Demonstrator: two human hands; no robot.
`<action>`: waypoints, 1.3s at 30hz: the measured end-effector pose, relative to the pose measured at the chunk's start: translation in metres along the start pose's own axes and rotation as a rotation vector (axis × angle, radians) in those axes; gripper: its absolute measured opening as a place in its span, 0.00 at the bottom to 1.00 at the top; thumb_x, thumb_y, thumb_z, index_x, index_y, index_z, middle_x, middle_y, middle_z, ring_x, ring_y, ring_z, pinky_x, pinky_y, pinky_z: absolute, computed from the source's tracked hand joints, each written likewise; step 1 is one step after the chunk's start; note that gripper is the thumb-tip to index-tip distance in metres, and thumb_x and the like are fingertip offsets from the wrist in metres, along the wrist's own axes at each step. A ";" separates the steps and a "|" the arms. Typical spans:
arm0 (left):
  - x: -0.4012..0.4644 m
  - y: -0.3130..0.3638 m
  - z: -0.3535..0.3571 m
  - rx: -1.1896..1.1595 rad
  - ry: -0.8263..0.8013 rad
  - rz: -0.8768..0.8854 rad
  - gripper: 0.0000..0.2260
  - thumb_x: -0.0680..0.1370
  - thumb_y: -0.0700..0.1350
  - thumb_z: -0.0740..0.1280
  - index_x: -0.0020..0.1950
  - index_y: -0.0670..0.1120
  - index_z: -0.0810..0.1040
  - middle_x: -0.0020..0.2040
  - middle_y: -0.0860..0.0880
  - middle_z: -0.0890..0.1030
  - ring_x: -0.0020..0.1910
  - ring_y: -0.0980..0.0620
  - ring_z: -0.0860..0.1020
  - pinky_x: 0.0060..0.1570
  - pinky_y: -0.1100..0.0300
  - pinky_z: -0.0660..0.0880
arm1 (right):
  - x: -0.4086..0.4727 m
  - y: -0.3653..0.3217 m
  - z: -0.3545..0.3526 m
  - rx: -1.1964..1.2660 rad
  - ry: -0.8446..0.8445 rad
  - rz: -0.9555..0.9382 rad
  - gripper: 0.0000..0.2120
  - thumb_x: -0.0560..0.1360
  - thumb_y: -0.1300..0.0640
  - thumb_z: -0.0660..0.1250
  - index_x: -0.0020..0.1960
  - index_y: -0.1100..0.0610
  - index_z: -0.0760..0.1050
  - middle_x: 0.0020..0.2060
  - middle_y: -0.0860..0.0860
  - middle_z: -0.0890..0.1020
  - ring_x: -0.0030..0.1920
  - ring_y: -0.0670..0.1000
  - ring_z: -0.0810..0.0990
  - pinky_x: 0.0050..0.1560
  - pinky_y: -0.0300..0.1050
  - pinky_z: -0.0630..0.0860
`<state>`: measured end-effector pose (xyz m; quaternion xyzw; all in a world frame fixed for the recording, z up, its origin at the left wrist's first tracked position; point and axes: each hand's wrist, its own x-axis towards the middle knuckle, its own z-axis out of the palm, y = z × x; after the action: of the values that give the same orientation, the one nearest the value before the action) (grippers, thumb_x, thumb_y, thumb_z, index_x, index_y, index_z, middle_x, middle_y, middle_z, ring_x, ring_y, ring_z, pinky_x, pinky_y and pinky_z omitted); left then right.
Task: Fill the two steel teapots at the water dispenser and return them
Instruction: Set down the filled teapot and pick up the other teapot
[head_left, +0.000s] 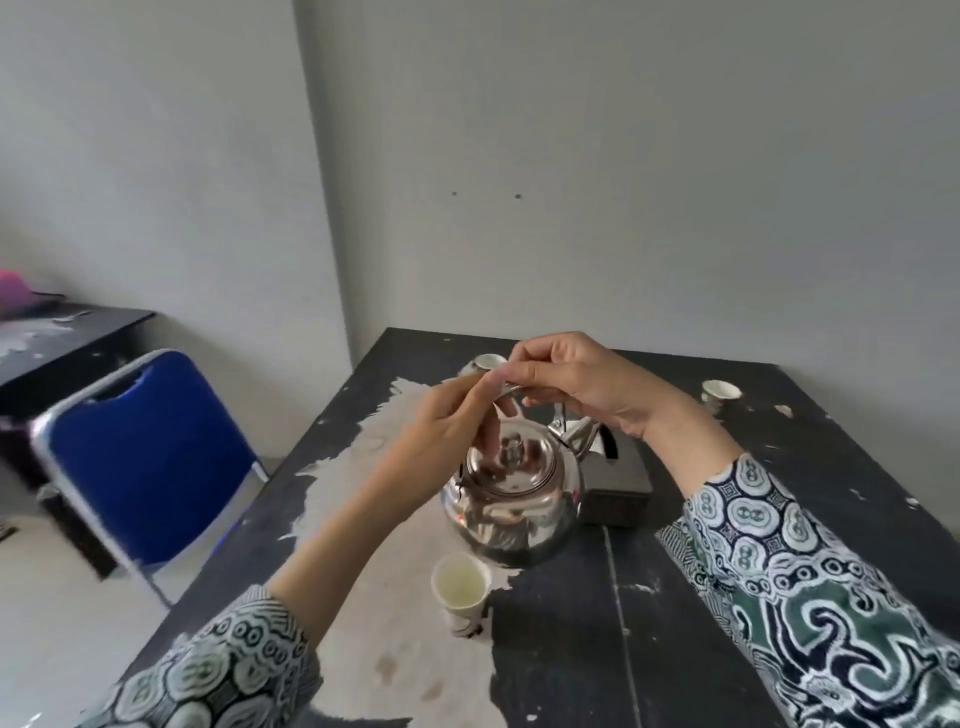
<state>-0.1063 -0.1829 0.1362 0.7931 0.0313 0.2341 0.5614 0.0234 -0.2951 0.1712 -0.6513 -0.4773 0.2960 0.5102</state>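
Note:
One shiny steel teapot (511, 504) stands on the worn black table (727, 597), lid on, spout pointing away to the right. Its wire handle is raised above the lid. My left hand (447, 426) and my right hand (576, 384) meet at the top of that handle, both pinching it with their fingertips. I see no second teapot and no water dispenser.
A small white cup (461, 582) stands just in front of the teapot. Two more cups sit at the far left (488, 362) and far right (721, 391). A dark box (618, 483) lies right of the pot. A blue folding chair (150, 462) stands left of the table.

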 end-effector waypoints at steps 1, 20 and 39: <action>-0.016 0.002 -0.022 0.000 0.030 -0.046 0.16 0.80 0.51 0.56 0.39 0.44 0.76 0.22 0.54 0.71 0.23 0.56 0.69 0.29 0.66 0.69 | 0.012 -0.006 0.024 0.001 -0.047 -0.010 0.06 0.75 0.58 0.65 0.41 0.59 0.76 0.41 0.57 0.76 0.45 0.52 0.73 0.47 0.38 0.73; -0.292 -0.026 -0.399 -0.036 0.519 -0.417 0.18 0.80 0.43 0.58 0.29 0.44 0.70 0.20 0.56 0.61 0.19 0.60 0.58 0.20 0.71 0.55 | 0.179 -0.055 0.474 0.225 -0.496 -0.087 0.15 0.76 0.48 0.56 0.40 0.57 0.73 0.30 0.48 0.77 0.33 0.48 0.74 0.45 0.43 0.73; -0.363 -0.136 -0.718 0.002 0.919 -0.449 0.20 0.78 0.46 0.62 0.25 0.49 0.70 0.22 0.55 0.60 0.20 0.58 0.56 0.20 0.69 0.54 | 0.419 -0.066 0.769 0.294 -0.653 -0.189 0.06 0.69 0.47 0.68 0.39 0.49 0.76 0.29 0.43 0.76 0.35 0.49 0.73 0.44 0.44 0.73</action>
<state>-0.6921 0.3824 0.0775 0.5823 0.4449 0.4324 0.5254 -0.5144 0.3880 0.0425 -0.3952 -0.6254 0.5053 0.4442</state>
